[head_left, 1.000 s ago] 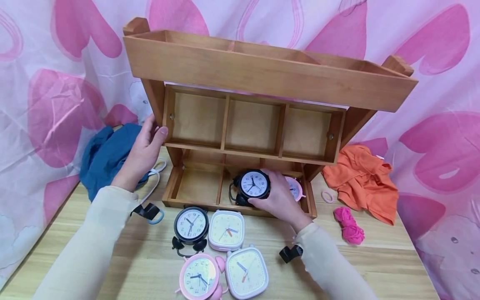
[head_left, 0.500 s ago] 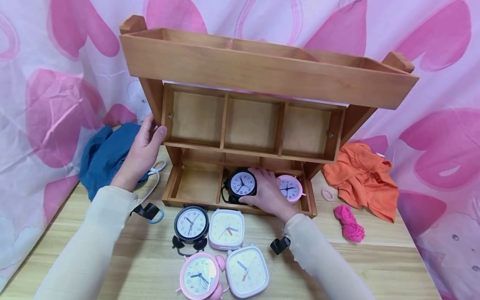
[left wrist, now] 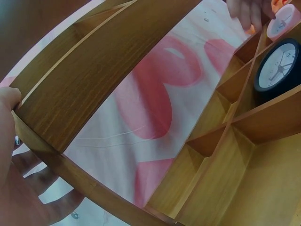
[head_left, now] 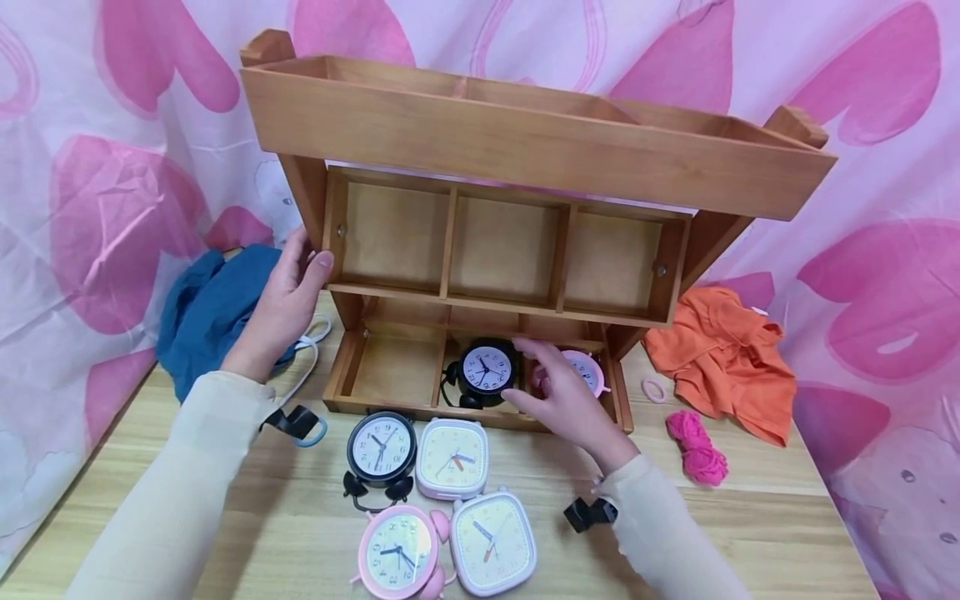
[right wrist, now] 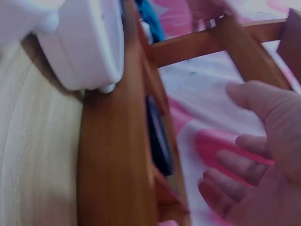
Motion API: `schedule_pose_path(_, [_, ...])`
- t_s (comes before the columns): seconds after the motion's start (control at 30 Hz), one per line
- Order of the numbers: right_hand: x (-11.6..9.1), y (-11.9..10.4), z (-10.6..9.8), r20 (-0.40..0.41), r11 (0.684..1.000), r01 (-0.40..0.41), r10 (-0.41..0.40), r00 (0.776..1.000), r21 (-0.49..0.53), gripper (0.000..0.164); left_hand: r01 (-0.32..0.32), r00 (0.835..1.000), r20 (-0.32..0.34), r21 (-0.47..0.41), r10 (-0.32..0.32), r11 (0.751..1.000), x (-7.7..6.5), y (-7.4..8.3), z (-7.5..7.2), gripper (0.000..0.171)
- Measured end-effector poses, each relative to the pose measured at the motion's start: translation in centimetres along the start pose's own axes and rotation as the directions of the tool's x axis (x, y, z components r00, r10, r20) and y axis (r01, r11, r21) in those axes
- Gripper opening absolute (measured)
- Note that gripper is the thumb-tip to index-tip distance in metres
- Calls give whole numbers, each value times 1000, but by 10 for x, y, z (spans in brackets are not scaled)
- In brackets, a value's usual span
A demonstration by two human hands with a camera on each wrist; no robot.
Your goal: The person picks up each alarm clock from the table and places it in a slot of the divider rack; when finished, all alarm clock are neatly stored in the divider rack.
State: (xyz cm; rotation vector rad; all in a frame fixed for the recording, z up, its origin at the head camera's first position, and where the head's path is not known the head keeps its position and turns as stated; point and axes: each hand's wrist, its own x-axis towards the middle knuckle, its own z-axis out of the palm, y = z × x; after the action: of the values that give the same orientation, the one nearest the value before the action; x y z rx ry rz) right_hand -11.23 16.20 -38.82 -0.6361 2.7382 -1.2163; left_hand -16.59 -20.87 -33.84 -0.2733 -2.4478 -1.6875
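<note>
A tiered wooden rack (head_left: 525, 150) stands on the table, its trays divided into compartments. My left hand (head_left: 281, 307) holds the rack's left side, thumb in front and fingers behind the wood. In the bottom tray's middle compartment sits a black twin-bell alarm clock (head_left: 486, 370), its bells toward the left. A pink alarm clock (head_left: 590, 368) lies in the right compartment, partly hidden by my right hand (head_left: 564, 398). That hand is just right of the black clock, fingers spread and relaxed, with nothing in it, as the right wrist view shows.
In front of the rack lie a black alarm clock (head_left: 381, 450), a pink alarm clock (head_left: 399, 552) and two white square clocks (head_left: 452, 458). Blue cloth (head_left: 217, 308) is at left; orange cloth (head_left: 727, 358), pink yarn (head_left: 697, 447) and a pink ring (head_left: 654, 390) at right.
My right hand has set the black clock down leftward into the bottom middle compartment, let go of it and drawn back to the right. My left hand stays on the rack.
</note>
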Motion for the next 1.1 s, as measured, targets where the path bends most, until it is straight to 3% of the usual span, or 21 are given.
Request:
schedule_pose_path(0.2, [-33,-11,-10,2,985,77,-78,997,154,76,-13,1000,1,-14,13,1000,0,-1,0,57])
schedule_pose_path(0.47, [-79,-6,5,196,982,177,-187,963,71,121,-16,1000,6,-14,16,1000,0,-1,0,57])
schedule_pose_path(0.53, [-88,-3,12,230,981,180,-191,954,70,126,-11,1000,4,-9,11,1000,0,-1,0,57])
schedule_pose_path(0.73, [-108,1,31,330,989,144,-145,933,28,119,-1,1000,1,1,1,1000,1,-1,0,57])
schedule_pose_path(0.97, [-118,4,45,463,997,82,-72,884,-2,107,4,1000,3,-6,-4,1000,0,-1,-1,58])
schedule_pose_path(1.1, [-121,4,48,491,997,62,-34,871,-41,103,-1,1000,7,-14,1,1000,0,-1,-1,58])
